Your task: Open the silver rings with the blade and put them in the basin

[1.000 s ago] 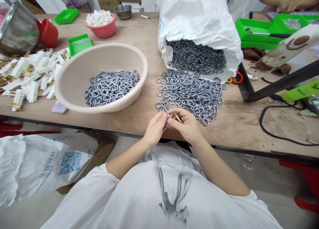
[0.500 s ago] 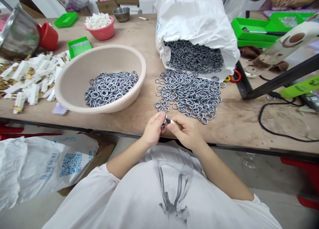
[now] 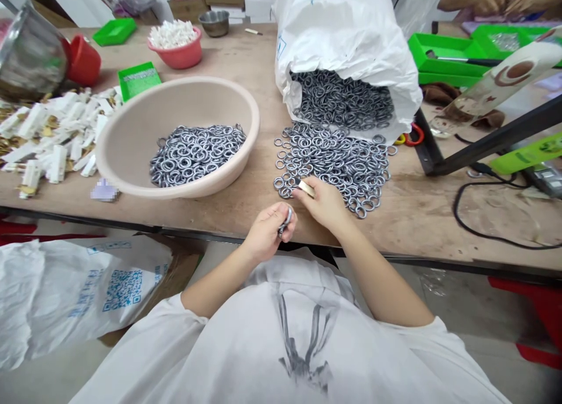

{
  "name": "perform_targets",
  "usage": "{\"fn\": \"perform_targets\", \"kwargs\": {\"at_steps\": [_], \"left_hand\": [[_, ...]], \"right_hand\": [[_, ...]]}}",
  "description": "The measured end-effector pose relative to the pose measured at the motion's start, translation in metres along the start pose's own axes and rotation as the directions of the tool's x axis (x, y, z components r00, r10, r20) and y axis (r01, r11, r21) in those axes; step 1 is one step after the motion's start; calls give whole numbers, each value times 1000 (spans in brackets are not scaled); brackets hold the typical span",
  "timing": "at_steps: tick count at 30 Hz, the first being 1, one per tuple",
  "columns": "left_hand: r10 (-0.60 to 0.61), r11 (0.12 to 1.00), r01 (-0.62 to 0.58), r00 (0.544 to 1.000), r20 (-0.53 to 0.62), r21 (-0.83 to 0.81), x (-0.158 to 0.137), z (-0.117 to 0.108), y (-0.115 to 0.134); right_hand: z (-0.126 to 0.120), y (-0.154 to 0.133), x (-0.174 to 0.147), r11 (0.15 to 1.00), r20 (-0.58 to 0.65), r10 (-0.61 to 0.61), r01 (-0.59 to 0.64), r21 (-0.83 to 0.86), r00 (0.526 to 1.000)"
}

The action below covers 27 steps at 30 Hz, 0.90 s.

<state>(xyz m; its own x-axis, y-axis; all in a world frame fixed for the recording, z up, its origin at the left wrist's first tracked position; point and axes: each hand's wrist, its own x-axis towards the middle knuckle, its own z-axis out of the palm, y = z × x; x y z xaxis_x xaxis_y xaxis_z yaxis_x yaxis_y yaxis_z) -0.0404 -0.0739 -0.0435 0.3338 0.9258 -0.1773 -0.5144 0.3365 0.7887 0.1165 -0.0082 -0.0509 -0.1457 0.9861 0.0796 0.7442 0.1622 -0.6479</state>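
Note:
My left hand [image 3: 264, 233] is closed around grey rings [image 3: 286, 219], just over the table's front edge. How many rings it holds is partly hidden by the fingers. To its right, my right hand [image 3: 328, 205] grips a short cream-coloured stick with a black end [image 3: 306, 188]; its exact kind is not clear. That hand is at the near edge of a loose pile of grey rings [image 3: 346, 164], its fingertips close to or touching some of them. The pile spills from a white sack [image 3: 338, 38] lying on its side. On the left, a big beige basin [image 3: 123, 123] holds many similar rings.
White plastic pieces [image 3: 57, 164] lie heaped at the left beside a metal bowl [image 3: 30, 55]. Behind stand a red bowl of white parts [image 3: 178, 55] and a green tray [image 3: 139, 83]. A black metal bar [image 3: 492, 137] and a cable [image 3: 459, 211] are at right. Another person's hands [image 3: 504, 0] work behind.
My hands have come apart. The right one has moved forward to the ring pile with the cream stick, while the left has drawn slightly back and left, keeping its rings.

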Motion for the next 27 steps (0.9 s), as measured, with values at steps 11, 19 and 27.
{"fn": "perform_targets", "kwargs": {"at_steps": [11,19,27], "left_hand": [[-59,983,0,948,-312,-184,10,-32,23],[53,997,-40,974,-219,67,24,-12,1],[245,961,-214,952,-184,173,26,-9,-12]], "right_hand": [[3,-6,21,969,73,-103,117,-218,992],[-3,-17,-13,758,95,-21,-46,651,995],[9,-33,-28,562,72,14,-67,825,997]]}}
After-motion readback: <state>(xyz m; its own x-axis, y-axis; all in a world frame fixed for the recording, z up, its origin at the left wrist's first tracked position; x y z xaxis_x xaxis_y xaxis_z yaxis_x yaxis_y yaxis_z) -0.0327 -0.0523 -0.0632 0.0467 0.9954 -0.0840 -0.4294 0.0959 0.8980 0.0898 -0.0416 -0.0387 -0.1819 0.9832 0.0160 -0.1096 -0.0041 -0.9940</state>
